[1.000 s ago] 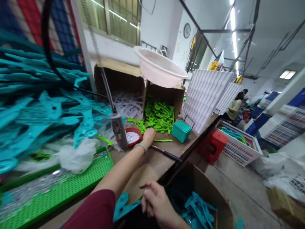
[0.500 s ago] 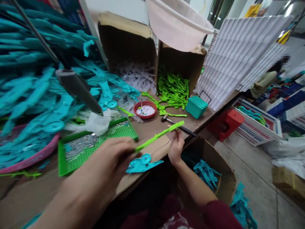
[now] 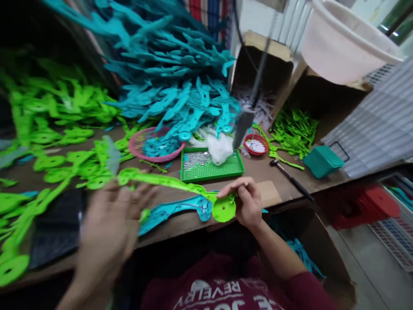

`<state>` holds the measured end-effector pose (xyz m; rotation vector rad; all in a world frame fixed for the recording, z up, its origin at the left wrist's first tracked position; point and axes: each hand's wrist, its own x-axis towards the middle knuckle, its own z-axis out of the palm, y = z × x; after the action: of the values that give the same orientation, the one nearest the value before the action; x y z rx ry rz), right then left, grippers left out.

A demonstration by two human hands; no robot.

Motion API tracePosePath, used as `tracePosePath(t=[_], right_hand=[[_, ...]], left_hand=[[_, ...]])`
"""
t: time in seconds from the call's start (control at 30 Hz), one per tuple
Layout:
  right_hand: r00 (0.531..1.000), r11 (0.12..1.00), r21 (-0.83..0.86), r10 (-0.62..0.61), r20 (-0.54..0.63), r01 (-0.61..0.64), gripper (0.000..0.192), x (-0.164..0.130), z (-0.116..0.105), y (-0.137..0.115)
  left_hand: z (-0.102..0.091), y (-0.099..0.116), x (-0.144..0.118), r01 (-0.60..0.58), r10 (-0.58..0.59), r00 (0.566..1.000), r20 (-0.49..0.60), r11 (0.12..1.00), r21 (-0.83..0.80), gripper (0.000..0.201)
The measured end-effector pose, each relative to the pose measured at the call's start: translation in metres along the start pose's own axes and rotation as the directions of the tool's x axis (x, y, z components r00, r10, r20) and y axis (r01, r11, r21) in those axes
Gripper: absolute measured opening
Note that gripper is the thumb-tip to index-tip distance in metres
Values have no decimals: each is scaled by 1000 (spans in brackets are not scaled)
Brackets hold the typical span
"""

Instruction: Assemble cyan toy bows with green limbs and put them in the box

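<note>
My right hand (image 3: 247, 202) pinches the round end of a long lime-green plastic piece (image 3: 167, 183) just above the bench's front edge. A teal plastic piece (image 3: 176, 209) lies under it on the bench, its end meeting the green disc. My left hand (image 3: 108, 232) is blurred, fingers spread, beside the green piece's far end; whether it touches the piece is unclear. A hanging screwdriver tool (image 3: 243, 122) dangles over the green tray (image 3: 237, 165).
A heap of teal pieces (image 3: 180, 77) fills the back, and green pieces (image 3: 58, 129) cover the left. A pink basin (image 3: 135, 144), a red dish (image 3: 256, 144), a hammer (image 3: 292, 176), a teal basket (image 3: 322, 161) and open cartons (image 3: 263, 64) stand on the bench.
The view has swung left. The green piece now lies flatter over the teal piece, my right hand has shifted to its round end, and my left hand has opened.
</note>
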<state>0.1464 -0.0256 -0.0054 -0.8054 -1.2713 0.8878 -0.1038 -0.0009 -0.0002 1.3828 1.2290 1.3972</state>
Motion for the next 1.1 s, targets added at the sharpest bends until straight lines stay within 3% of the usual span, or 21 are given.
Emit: tracePosePath(t=[0.03, 0.1, 0.13, 0.17, 0.23, 0.3, 0.37, 0.4, 0.47, 0.53, 0.6, 0.7, 0.83, 0.9, 0.97, 1.1], right_hand=[[983, 976, -138, -153, 101, 166, 24, -6, 7, 5], [870, 835, -305, -348, 351, 457, 25, -18, 18, 16], [817, 776, -336, -372, 441, 534, 26, -23, 22, 21], [801, 753, -355, -364, 476, 553, 26, -27, 23, 24], [896, 817, -407, -272, 351, 408, 25, -31, 20, 22], [983, 897, -422, -68, 171, 135, 25, -24, 13, 11], [980, 904, -426, 110, 169, -28, 24, -7, 4, -7], [948, 892, -452, 171, 268, -33, 21, 4, 1, -17], [845, 858, -509, 226, 485, 63, 20, 28, -3, -35], [703, 808, -560, 292, 649, 182, 20, 51, -4, -48], [545, 764, -566, 345, 765, 310, 17, 68, -2, -54], [329, 724, -497, 377, 866, 479, 18, 81, 3, -56], [108, 712, -445, 465, 878, 543, 17, 86, 14, -54], [26, 723, -462, 525, 851, 514, 16, 87, 20, -53], [-26, 730, -494, 571, 820, 472, 16, 88, 27, -51], [-44, 727, -554, 621, 783, 406, 17, 89, 33, -50]], left_hand=[[17, 1, -10, 187, -169, 981, 96, 955, -230, 45], [48, 2, -28, 447, -340, 885, 319, 813, -373, 61], [60, 1, -34, 498, -375, 859, 347, 770, -399, 60], [67, -1, -37, 518, -398, 851, 343, 740, -429, 60], [69, -7, -36, 531, -438, 848, 299, 712, -460, 58], [60, -14, -30, 541, -464, 841, 279, 716, -441, 59], [49, -17, -24, 563, -464, 824, 326, 737, -374, 60], [45, -17, -22, 580, -457, 804, 379, 741, -337, 59], [40, -14, -21, 641, -449, 719, 530, 723, -258, 54], [40, -10, -21, 715, -456, 594, 663, 678, -174, 47], [41, -7, -21, 784, -490, 480, 728, 611, -106, 42], [42, -6, -19, 862, -532, 356, 769, 504, -51, 37], [43, -5, -14, 895, -508, 233, 830, 446, 22, 26], [44, -4, -12, 881, -495, 171, 852, 464, 92, 24], [45, -4, -11, 858, -493, 140, 859, 493, 143, 25], [48, -5, -11, 847, -512, 151, 846, 509, 157, 26]])
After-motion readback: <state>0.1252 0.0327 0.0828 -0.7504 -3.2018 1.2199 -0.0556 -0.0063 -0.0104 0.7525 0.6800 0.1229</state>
